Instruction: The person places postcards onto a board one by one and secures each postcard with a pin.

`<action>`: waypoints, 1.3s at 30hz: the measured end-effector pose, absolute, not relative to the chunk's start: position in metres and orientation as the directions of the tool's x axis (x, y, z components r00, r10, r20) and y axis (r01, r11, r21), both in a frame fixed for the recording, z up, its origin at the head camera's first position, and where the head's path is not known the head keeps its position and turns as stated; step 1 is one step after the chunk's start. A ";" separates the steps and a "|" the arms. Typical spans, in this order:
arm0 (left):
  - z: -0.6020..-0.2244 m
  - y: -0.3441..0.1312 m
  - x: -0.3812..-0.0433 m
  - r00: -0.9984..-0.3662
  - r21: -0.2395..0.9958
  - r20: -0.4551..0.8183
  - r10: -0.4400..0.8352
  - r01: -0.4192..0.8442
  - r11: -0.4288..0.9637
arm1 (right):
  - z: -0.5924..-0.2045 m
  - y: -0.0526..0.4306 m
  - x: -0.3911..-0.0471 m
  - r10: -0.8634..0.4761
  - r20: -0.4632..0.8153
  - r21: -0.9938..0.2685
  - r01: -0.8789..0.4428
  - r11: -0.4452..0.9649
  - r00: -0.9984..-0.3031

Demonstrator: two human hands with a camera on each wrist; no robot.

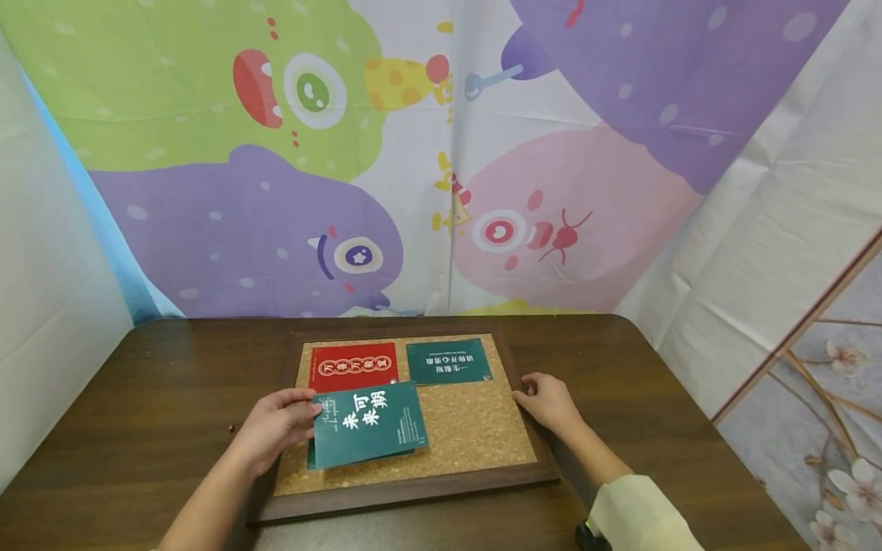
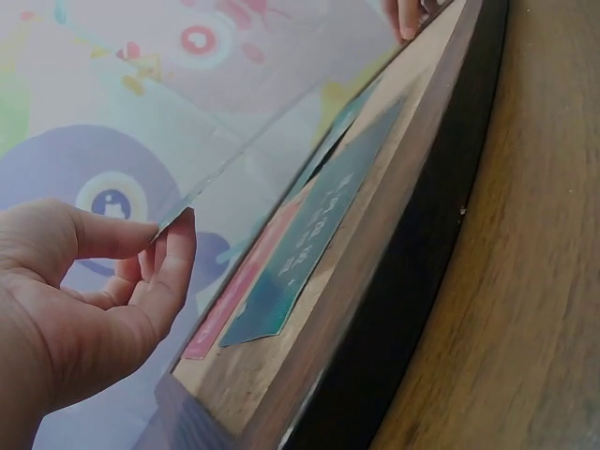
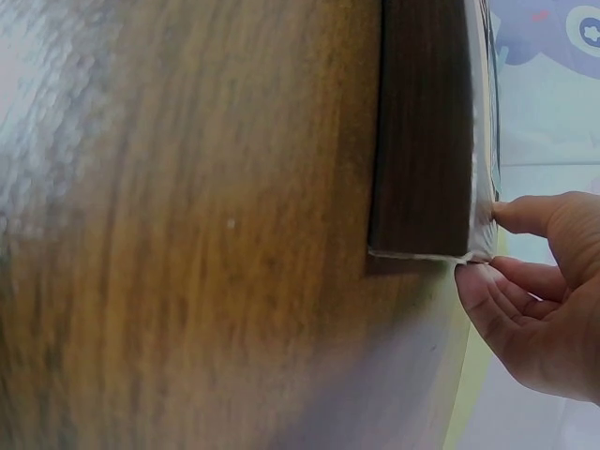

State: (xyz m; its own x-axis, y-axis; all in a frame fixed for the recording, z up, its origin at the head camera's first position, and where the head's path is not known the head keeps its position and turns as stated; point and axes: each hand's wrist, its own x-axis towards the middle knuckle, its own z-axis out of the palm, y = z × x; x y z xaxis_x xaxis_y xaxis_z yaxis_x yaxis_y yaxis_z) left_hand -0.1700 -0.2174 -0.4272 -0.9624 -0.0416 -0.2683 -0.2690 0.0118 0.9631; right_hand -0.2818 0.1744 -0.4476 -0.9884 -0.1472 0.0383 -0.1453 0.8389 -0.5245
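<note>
My left hand [image 1: 276, 428] pinches a green card with white lettering [image 1: 368, 425] by its left edge, above a wood-framed cork board [image 1: 475, 428]. In the left wrist view this card [image 2: 178, 217] shows nearly edge-on between thumb and fingers, apart from the board. Another green card [image 2: 314, 244] lies on the cork beneath, mostly hidden in the head view. Farther back on the cork are a red card [image 1: 354, 361] and a second green card [image 1: 448, 361]. My right hand [image 1: 550, 402] grips the board's right frame edge, with the thumb on top and fingers at its side [image 3: 553, 291].
The board lies on a dark brown wooden table [image 1: 158, 383]. A small brown object [image 1: 230, 428] sits left of the board. Behind the table hangs a cartoon-printed curtain [image 1: 427, 268]; a flower-patterned panel [image 1: 827, 383] stands at the right.
</note>
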 end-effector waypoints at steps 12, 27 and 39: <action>-0.429 -0.203 -0.176 -0.962 0.962 -0.270 -0.031 -0.271 0.023 | -0.447 0.175 -0.283 -0.137 0.019 -0.541 -0.125 0.832 -0.990; -0.431 -0.184 -0.181 -0.961 0.961 -0.275 -0.040 -0.275 0.005 | -0.449 0.173 -0.284 -0.125 0.013 -0.555 -0.112 0.825 -0.992; -0.435 -0.165 -0.188 -0.970 0.970 -0.244 -0.012 -0.244 -0.025 | -0.447 0.175 -0.280 -0.128 0.022 -0.554 -0.119 0.824 -0.992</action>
